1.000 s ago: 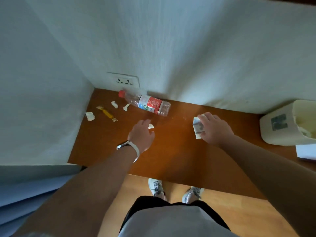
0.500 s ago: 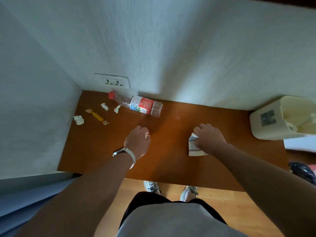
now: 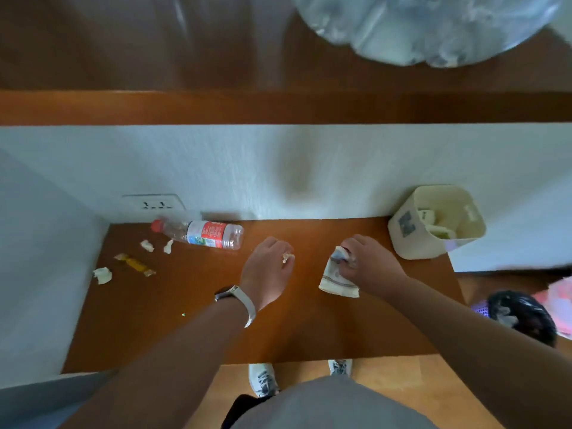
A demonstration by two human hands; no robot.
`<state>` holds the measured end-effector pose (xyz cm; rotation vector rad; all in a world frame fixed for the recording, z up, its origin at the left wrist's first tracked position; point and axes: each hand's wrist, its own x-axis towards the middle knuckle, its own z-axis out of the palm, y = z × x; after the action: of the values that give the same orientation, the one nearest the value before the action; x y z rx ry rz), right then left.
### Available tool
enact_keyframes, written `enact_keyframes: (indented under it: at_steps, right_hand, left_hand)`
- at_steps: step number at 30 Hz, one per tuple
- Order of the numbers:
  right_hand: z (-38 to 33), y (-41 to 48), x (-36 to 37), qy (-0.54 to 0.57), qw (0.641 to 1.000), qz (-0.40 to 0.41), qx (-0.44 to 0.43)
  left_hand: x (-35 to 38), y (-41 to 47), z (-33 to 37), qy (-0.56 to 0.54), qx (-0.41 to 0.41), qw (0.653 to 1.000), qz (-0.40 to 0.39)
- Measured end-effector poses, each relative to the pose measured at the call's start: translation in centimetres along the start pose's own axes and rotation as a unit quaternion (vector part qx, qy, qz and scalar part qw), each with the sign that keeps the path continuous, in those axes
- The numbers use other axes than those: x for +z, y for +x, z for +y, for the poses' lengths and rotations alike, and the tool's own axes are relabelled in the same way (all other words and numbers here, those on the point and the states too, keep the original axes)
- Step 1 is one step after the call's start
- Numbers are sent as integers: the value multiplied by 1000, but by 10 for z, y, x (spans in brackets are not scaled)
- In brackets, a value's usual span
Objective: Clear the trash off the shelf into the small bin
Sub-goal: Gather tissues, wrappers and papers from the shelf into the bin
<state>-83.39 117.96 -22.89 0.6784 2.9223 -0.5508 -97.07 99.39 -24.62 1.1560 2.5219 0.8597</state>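
Note:
On the brown shelf [image 3: 173,320], my left hand [image 3: 266,270] pinches a small white paper scrap [image 3: 288,257] between its fingertips. My right hand [image 3: 370,264] grips a crumpled white wrapper [image 3: 335,278], which hangs below its fingers. The small cream bin [image 3: 411,239] stands at the shelf's back right, tilted toward me, with some trash inside. An empty plastic bottle [image 3: 205,233] with a red cap lies against the back wall. Left of it lie two paper scraps [image 3: 147,245], a yellow candy wrapper [image 3: 134,264] and another paper wad [image 3: 102,275].
A wall socket [image 3: 154,204] sits above the bottle. An upper wooden shelf [image 3: 278,108] overhangs, with a clear plastic bag [image 3: 418,26] on it. A black-lined floor bin [image 3: 523,315] stands low on the right. My shoes [image 3: 263,379] are on the wooden floor below the shelf edge.
My left hand closed on the small scrap and lifted it. My right hand pulled the wrapper up off the shelf. The camera tilted up, bringing the upper shelf into view.

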Motion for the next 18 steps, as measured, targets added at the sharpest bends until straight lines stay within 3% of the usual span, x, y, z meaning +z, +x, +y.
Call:
enact_keyframes:
  at_steps: [12, 18]
  right_hand:
    - [113, -52, -95, 65, 978, 177, 90]
    - [180, -51, -125, 102, 955, 256, 113]
  left_hand:
    - [44, 59, 149, -24, 42, 996, -71]
    - [62, 86, 216, -76, 37, 995, -52]
